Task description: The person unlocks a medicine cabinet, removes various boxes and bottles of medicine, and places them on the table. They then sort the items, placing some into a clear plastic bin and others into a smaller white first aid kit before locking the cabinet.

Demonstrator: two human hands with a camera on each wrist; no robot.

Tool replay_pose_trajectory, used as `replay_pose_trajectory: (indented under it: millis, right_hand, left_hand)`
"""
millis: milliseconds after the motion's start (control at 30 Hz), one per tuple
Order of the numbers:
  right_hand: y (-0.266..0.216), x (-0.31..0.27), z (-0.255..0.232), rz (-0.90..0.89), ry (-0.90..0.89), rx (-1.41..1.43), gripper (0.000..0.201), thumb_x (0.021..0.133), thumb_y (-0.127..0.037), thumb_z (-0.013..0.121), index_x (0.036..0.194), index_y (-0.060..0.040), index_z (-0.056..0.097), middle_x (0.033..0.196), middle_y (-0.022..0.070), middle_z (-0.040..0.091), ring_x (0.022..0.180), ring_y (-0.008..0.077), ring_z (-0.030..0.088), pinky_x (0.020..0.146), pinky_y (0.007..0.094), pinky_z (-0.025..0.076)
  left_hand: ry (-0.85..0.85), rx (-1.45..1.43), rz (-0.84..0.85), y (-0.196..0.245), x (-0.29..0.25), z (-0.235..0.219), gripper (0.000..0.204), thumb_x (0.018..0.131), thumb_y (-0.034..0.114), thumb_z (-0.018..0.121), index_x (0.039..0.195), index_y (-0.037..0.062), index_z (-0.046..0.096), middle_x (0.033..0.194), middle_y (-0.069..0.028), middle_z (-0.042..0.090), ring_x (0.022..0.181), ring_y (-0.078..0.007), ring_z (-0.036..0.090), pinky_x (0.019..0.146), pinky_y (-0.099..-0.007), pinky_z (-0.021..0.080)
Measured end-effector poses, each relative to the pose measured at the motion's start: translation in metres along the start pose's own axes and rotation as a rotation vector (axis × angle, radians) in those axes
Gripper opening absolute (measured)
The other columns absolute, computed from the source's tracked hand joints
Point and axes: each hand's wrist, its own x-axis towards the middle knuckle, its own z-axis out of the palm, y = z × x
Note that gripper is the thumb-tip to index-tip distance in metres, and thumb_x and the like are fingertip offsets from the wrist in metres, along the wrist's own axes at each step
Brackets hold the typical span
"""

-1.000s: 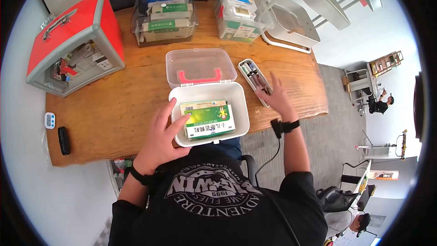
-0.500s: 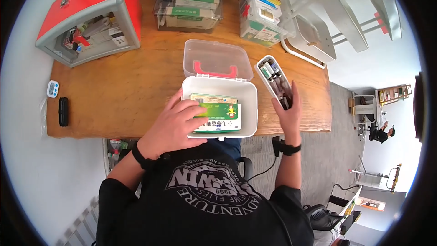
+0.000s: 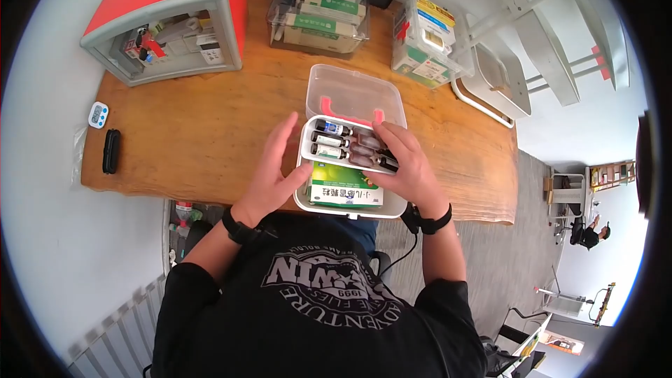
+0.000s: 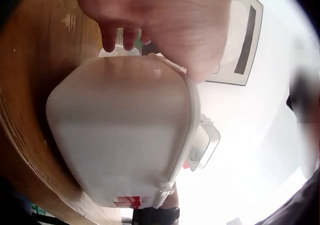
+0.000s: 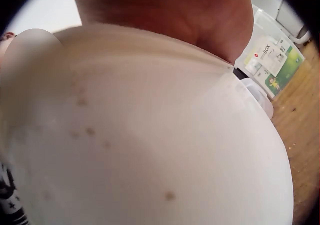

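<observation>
the head view alone showed the whole scene: a white box (image 3: 350, 199) at the near edge of the wooden table (image 3: 196, 133), its clear lid (image 3: 353, 94) thrown back, and a tray (image 3: 336, 143) of small vials held across the box's far half. a green packet (image 3: 346, 192) lay inside the box, partly under the tray. the left wrist view gave only the box's outer wall (image 4: 120, 135) from low down, with a red cross near its bottom edge, and fingertips over the rim. the right wrist view was nearly all a pale blurred surface, with a bit of palm above and a clear bin (image 5: 272, 57) of packets at the right edge.

the right hand (image 3: 402, 161) lay over the tray's right end, fingers curled on it, holding it. the left hand (image 3: 276, 161) stood at the tray's left end, fingers straight and spread, thumb against the box's left wall; whether its palm touched the tray could not be told. the tray sat between the two hands, over the box.

the right hand hid the tray's right end and some vials. the packet's upper part was covered by the tray. further back stood a red case (image 3: 171, 17) and two clear bins (image 3: 318, 14); a timer (image 3: 98, 115) and a black object (image 3: 110, 150) lay at the table's left end, too small to read.
</observation>
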Motion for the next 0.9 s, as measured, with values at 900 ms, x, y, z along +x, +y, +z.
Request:
replay_pose_trajectory:
  millis: [900]
  right_hand:
    - [-0.004, -0.002, -0.001, 0.08, -0.033, -0.223, 0.092, 0.067, -0.028, 0.094, 0.151, -0.0142, 0.058, 0.148, 0.0148, 0.056, 0.133, 0.038, 0.055, 0.112, 0.0497, 0.046]
  left_hand:
    - [-0.171, -0.036, -0.109, -0.01, 0.015, -0.002, 0.069, 0.099, 0.007, 0.068, 0.162, 0.0042, 0.038, 0.154, -0.0155, 0.05, 0.138, -0.0261, 0.053, 0.117, -0.0395, 0.042]
